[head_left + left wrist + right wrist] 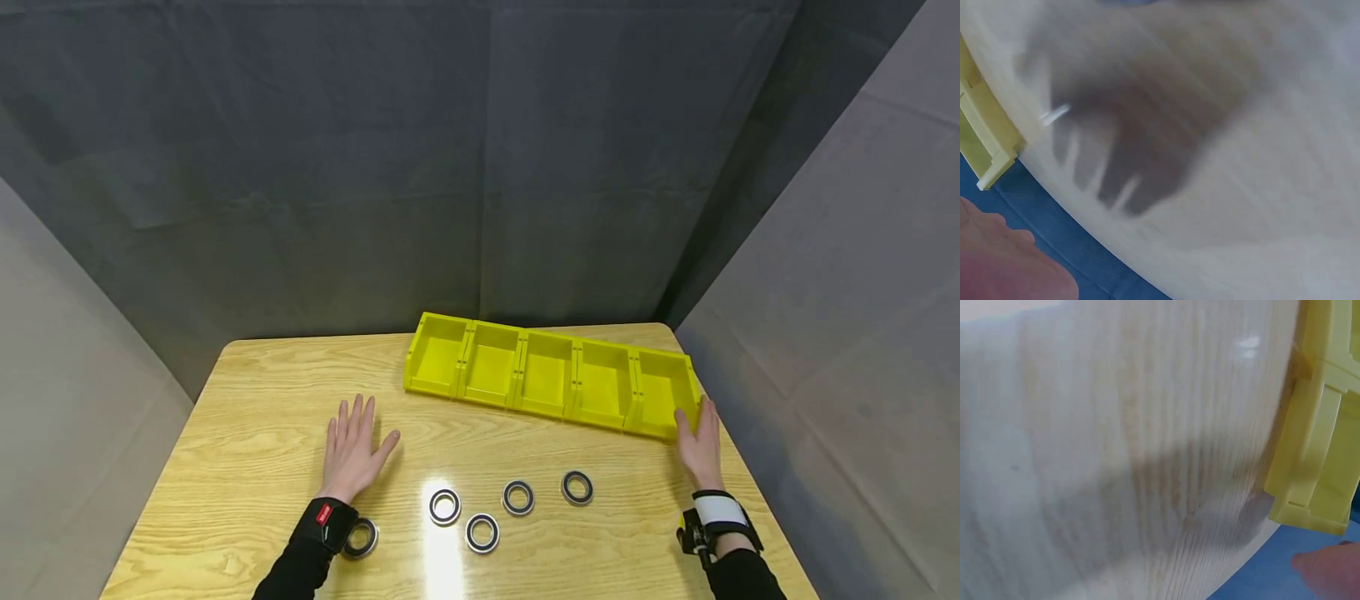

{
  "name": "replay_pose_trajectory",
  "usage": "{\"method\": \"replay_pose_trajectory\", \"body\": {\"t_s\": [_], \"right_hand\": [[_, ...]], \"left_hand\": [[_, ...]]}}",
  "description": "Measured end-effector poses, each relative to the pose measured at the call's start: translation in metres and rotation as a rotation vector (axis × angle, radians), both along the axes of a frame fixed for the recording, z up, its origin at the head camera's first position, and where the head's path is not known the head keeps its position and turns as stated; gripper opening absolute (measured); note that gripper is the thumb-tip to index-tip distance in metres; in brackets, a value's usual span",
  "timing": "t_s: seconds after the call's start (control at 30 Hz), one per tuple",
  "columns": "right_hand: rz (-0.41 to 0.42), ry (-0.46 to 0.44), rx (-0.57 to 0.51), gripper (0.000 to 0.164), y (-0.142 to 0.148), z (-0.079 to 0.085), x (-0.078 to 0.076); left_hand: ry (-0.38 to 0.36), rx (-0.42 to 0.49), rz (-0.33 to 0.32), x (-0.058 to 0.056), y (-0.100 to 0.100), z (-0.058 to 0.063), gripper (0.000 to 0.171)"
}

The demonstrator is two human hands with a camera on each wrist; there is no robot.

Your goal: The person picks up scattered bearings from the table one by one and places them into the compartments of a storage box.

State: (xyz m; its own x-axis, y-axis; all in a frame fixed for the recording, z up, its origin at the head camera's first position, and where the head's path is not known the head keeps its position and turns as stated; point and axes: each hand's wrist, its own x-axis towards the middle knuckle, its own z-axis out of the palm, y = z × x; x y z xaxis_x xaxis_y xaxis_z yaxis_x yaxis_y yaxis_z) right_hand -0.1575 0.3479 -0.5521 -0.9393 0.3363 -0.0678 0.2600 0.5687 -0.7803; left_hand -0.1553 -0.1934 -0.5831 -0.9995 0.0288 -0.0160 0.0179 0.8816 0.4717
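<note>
- From where I stand, left hand (351, 458) is over the left half of the wooden table (247, 450), palm down, fingers straight, thumb out wide; grip wide, holding nothing. Its shadow falls on the wood in the left wrist view.
- Right hand (701, 446) is at the right end of the yellow bin row (547, 379); fingers fairly straight, thumb apart from them, grip wide-ish. Thumb overlaps the end bin's front corner from here; can't tell if it touches.
- Right wrist view: part of that hand just beyond the end bin, mostly cut off by the frame.
- Bin row: five compartments side by side, back right of table, slanted, right end nearer the person.
- Five dark rings with metallic rims, bearing-like, lie flat on the wood, all apart.
- Leftmost ring (373, 537) sits beside the left wrist, partly covered by the black wrist strap (325, 522) from above.
- Second ring (432, 507) is by the bright glare patch; third ring (469, 533) near it, closer to the person.
- Fourth ring (506, 497) is right of those; fifth ring (588, 487) furthest right, in front of the bins.
- Dark cloth (337, 167) hangs behind the table; black sleeves on both arms.
</note>
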Motion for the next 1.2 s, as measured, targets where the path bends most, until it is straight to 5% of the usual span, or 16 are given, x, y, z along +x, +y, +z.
{"method": "replay_pose_trajectory", "body": {"t_s": [0.33, 0.73, 0.97, 1.2], "right_hand": [[-0.029, -0.097, -0.073, 0.067, 0.009, 0.002, -0.022], [-0.125, -0.124, -0.111, 0.061, 0.013, 0.001, -0.03], [-0.116, -0.154, -0.153, 0.062, 0.018, 0.006, -0.029], [-0.075, -0.182, -0.181, 0.064, 0.021, 0.008, -0.032]], "left_hand": [[-0.047, 0.189, 0.007, -0.037, 0.016, 0.012, 0.083], [-0.291, 0.71, 0.02, -0.086, 0.03, 0.023, 0.078], [-0.323, 0.743, 0.044, -0.105, 0.041, 0.027, 0.079], [-0.305, 0.75, 0.058, -0.105, 0.037, 0.025, 0.075]]}}
